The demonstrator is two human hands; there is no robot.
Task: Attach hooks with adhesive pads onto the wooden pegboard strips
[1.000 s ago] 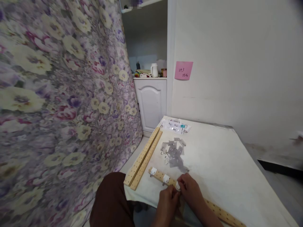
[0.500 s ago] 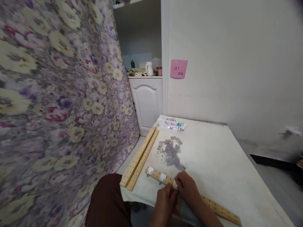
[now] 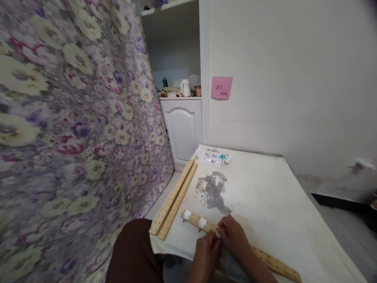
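Note:
A perforated wooden strip (image 3: 272, 262) lies slantwise near the table's front edge, partly covered by my arms. Two white-backed hooks with metal ends, a left one (image 3: 186, 215) and a middle one (image 3: 202, 224), sit on its left part. At a third white hook (image 3: 218, 234) on the strip, both hands meet. My right hand (image 3: 234, 236) pinches it from the right, fingers closed. My left hand (image 3: 206, 249) is closed at its lower left side, fingertips pressed together. Most of this hook is hidden by my fingers.
Two more perforated strips (image 3: 173, 204) lie side by side along the table's left edge. Mid-table is a pile of clear plastic pieces (image 3: 213, 192) with a few small white hooks (image 3: 203, 199) beside it. Flat hook packaging (image 3: 213, 156) lies at the far edge.
Both hands stay at the third hook, with only slight finger movement. The whole view has shifted a little as my head tilted; the strips and the pile lie as before.

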